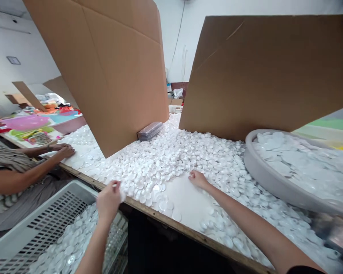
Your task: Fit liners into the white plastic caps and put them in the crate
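Small white round plastic discs (160, 167), some looking like shallow caps, lie heaped over the table. My left hand (107, 203) is above the crate beside the table's front edge, its fingers curled, with a white disc (122, 195) showing at its right side. At the near edge of the heap, my right hand (198, 179) is closed, fingertips low over a bare patch of the white tabletop (183, 198). What its fingers hold, if anything, is hidden. Below my left forearm, a grey slotted plastic crate (50, 213) contains many similar discs.
Two large cardboard sheets (117, 72) (263, 72) stand on the table. A small clear plastic box (150, 131) leans near the left sheet. A wide grey tub (263, 179) of white discs sits at right. At left, a co-worker's hands (64, 150) rest at the table.
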The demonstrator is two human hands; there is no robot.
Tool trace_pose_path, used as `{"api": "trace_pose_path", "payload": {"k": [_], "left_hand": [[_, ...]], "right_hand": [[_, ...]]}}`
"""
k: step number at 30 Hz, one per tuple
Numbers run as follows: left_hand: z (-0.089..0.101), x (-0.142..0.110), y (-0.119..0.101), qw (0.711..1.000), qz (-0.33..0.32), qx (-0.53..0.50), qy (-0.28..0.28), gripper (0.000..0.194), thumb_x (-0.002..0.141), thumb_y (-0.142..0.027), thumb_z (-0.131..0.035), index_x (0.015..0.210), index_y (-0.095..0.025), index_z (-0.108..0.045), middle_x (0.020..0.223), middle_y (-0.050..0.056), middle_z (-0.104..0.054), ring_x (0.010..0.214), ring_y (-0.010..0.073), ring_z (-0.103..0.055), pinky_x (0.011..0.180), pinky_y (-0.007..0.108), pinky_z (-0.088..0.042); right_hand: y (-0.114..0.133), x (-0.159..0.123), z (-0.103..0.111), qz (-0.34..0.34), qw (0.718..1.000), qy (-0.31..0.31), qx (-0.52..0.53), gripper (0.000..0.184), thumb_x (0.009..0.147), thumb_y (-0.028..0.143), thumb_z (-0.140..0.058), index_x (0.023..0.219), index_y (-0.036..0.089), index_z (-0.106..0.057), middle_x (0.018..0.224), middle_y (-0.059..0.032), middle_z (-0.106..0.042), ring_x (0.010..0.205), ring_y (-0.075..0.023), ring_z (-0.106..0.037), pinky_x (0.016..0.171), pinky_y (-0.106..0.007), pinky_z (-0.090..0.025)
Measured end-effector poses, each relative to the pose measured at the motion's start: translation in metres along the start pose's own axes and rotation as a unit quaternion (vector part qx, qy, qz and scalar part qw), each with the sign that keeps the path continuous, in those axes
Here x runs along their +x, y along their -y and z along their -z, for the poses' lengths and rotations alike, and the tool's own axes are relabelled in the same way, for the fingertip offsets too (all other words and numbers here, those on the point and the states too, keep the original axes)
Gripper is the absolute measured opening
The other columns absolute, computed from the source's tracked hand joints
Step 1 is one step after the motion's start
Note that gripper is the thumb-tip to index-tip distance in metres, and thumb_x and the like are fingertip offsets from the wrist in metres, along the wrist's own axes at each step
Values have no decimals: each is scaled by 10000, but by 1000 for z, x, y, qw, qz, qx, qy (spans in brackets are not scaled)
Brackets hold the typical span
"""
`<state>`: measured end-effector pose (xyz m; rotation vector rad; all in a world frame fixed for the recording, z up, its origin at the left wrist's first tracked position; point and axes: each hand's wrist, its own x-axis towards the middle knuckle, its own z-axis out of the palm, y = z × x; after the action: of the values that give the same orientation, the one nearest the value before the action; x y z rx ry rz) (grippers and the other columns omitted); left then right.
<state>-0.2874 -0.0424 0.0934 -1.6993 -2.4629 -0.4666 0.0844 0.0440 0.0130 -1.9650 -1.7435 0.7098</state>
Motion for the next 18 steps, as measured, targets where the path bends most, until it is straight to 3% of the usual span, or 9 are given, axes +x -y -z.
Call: {"api": "trace_pose_path", "payload": {"k": [2, 3, 4, 6, 9, 12, 15, 18], "left_hand": [[14, 8, 59, 987, 134, 88, -7, 392, 788, -456, -291, 994, -204, -510, 851, 85, -580, 817, 269, -503, 665, 323, -336], [18, 8, 79, 978, 172, 119, -8, 390, 770, -461, -319, 998, -210, -512, 918, 90, -570, 860, 303, -485, 676, 357, -338], [20, 7, 91, 972, 191, 138, -6, 390, 757, -463, -337, 1003, -215, -512, 971, 92, -555, 888, 325, -468, 684, 384, -339], [16, 2, 91, 982, 148, 114, 4, 373, 760, -440, -344, 1010, -218, -509, 1028, 75, -536, 911, 307, -462, 715, 384, -343], [-2, -7, 38, 997, -22, -29, 73, 295, 787, -349, -344, 968, -207, -529, 974, 33, -566, 884, 191, -493, 768, 281, -347], [-26, -12, -36, 972, -136, -113, 157, 253, 800, -303, -343, 910, -210, -552, 913, 15, -586, 849, 140, -510, 763, 231, -346], [-48, -17, -95, 968, -156, -58, 190, 292, 796, -359, -349, 880, -178, -562, 841, 56, -595, 805, 178, -532, 707, 269, -366], [-65, -20, -127, 970, -137, 24, 199, 342, 741, -402, -438, 880, -118, -565, 851, 117, -588, 846, 245, -529, 708, 319, -371]], "right_hand": [[-11, 10, -7, -5, 998, -57, -24, 297, 697, 274, -495, 932, 102, -555, 822, -67, -584, 744, -143, -528, 656, -219, -375], [-15, 14, -11, -8, 997, -70, -24, 301, 707, 293, -479, 930, 109, -563, 820, -65, -586, 754, -147, -526, 665, -222, -370], [-17, 17, -15, -12, 996, -81, -20, 307, 717, 316, -462, 927, 121, -572, 825, -63, -589, 763, -150, -526, 667, -224, -365], [-19, 19, -20, -24, 996, -91, -4, 323, 728, 354, -439, 928, 146, -583, 854, -59, -593, 778, -152, -528, 655, -220, -358], [-17, 20, -24, -48, 995, -81, 19, 305, 721, 359, -439, 892, 160, -594, 854, -50, -600, 766, -148, -534, 618, -209, -350], [-13, 18, -25, -57, 995, -80, 17, 249, 706, 333, -445, 804, 164, -600, 805, -39, -602, 727, -146, -531, 588, -209, -340], [-4, 16, -22, -43, 994, -103, 0, 190, 681, 285, -463, 742, 152, -584, 776, -40, -597, 717, -144, -522, 602, -211, -339], [9, 8, -13, -4, 995, -98, -4, 134, 656, 230, -470, 682, 136, -562, 740, -41, -589, 713, -131, -513, 632, -200, -341]]}}
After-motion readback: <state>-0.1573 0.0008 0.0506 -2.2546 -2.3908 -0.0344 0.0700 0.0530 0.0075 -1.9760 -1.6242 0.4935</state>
